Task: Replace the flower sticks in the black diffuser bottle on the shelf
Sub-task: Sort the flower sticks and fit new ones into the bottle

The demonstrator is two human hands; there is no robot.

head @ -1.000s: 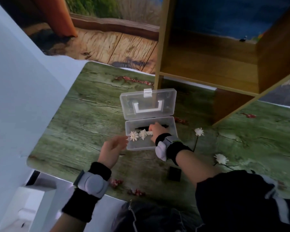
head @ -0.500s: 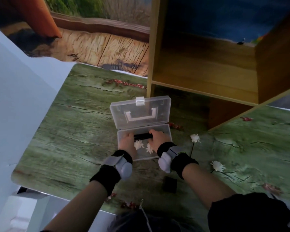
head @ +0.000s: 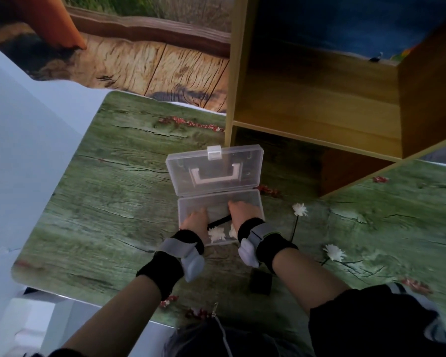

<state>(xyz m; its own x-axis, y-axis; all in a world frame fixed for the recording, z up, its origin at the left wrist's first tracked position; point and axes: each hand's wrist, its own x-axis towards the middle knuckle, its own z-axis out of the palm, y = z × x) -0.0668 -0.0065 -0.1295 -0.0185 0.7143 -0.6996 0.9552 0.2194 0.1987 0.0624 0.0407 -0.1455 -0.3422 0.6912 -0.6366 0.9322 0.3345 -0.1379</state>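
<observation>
An open clear plastic box [head: 252, 202] lies on the green table with its lid [head: 214, 168] tipped back. Both hands reach into its base. My left hand [head: 195, 219] and my right hand [head: 242, 212] curl down on either end of a dark bundle of flower sticks [head: 219, 222], whose white blooms [head: 216, 234] show between my wrists. Two loose flower sticks lie to the right of the box, one [head: 299, 210] near it and one [head: 334, 252] further right. The small black diffuser bottle [head: 261, 280] stands on the table just under my right wrist.
A wooden shelf unit [head: 319, 117] stands behind and to the right of the box. Its lower compartment opens close to the lid. The table's left edge [head: 62, 181] meets a white wall, and its front edge runs by my body.
My left hand has moved from outside the box's left edge into the box. Both hands have closed on the bundle. The view has shifted closer and slightly down.
</observation>
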